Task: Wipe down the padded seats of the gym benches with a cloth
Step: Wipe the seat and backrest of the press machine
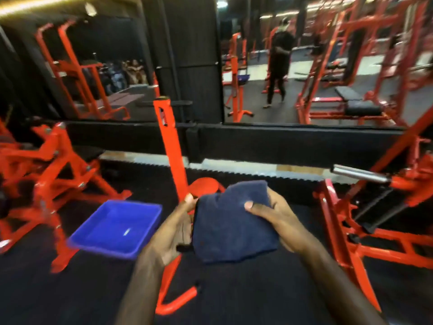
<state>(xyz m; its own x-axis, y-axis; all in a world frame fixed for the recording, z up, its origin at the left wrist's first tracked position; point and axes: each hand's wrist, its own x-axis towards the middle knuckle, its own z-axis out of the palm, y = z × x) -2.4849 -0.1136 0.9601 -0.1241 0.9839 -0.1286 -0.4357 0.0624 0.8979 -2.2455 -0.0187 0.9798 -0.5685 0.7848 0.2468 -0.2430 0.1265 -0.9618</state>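
A folded dark navy cloth (230, 225) is held up in front of me by both hands. My left hand (174, 228) grips its left edge, thumb near the top corner. My right hand (273, 218) grips its right side, with the thumb lying over the front of the cloth. Below the cloth a red upright post (172, 165) rises from the black floor. A black padded bench seat (362, 106) shows in the wall mirror at the far right.
A blue plastic tray (117, 229) sits to the left of my hands. Red machine frames stand at the left (50, 165) and right (365, 219), one with a chrome bar (358, 172). A mirror (328, 59) ahead reflects a standing person (278, 59).
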